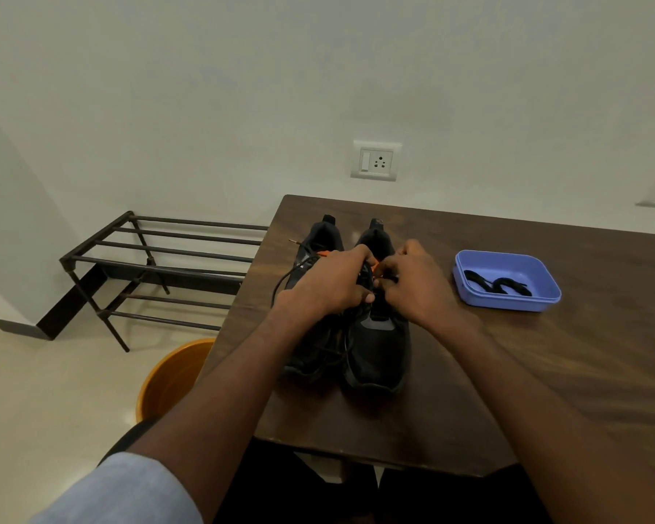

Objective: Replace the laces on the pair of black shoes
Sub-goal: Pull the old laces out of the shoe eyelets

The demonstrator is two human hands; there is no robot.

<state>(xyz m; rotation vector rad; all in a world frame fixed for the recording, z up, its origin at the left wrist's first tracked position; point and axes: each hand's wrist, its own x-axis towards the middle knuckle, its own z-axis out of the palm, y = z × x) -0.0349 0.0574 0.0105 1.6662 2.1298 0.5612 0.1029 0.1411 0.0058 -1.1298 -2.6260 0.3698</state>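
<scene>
Lace area hidden under both hands; left hand [329, 281], right hand [416, 281] fingers curled pinching lace [280, 285] atop black shoes [375, 353]

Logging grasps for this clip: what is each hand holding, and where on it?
Both the left hand and right hand pinch the lace at the right shoe's upper eyelets.

You'll find nothing to read here: no legible text, brand, label or number on the shoes [375, 346], at twelve o'clock from you.
</scene>
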